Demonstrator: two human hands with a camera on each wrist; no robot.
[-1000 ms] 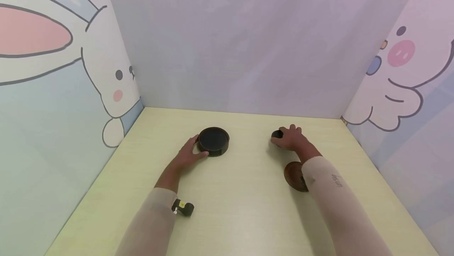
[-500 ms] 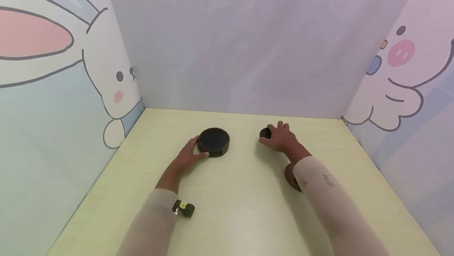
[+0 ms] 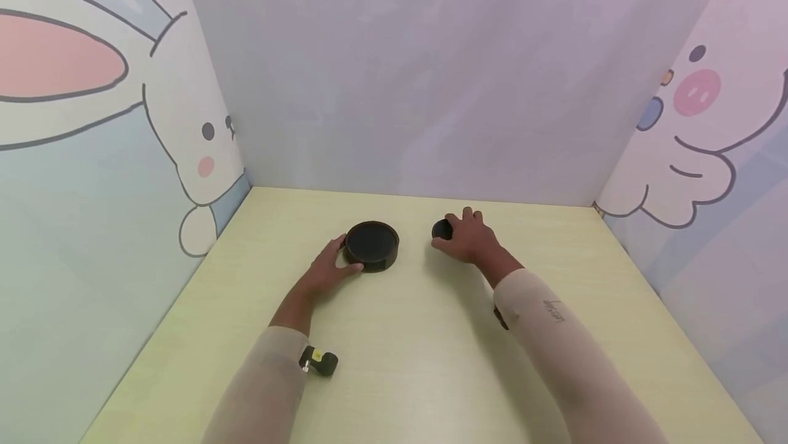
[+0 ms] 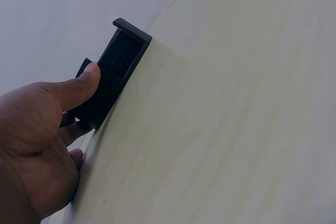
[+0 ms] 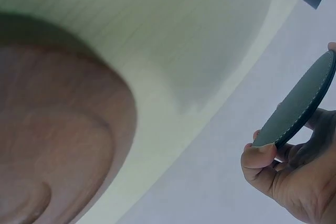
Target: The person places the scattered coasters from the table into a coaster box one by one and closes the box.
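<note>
A round black coaster holder [image 3: 371, 244] stands on the table toward the back, left of the middle. My left hand [image 3: 323, 273] grips its left side; in the left wrist view the thumb presses on the holder's dark wall [image 4: 107, 98], beside an open slot with stacked ridged layers inside. To the right, my right hand [image 3: 470, 237] pinches a thin round coaster [image 3: 441, 229] by its edge, raised above the table. The right wrist view shows this coaster [image 5: 299, 98] tilted, with stitching along its rim.
A brown round wooden piece [image 5: 68, 129] with carved rings lies under the right forearm, mostly hidden in the head view. Walls with cartoon animals [image 3: 206, 150] bound the pale table [image 3: 406, 348] at the left, back and right.
My right hand has carried the coaster leftward toward the holder, its sleeve now covering most of the brown wooden piece. The left hand and the coaster holder have stayed in place.
</note>
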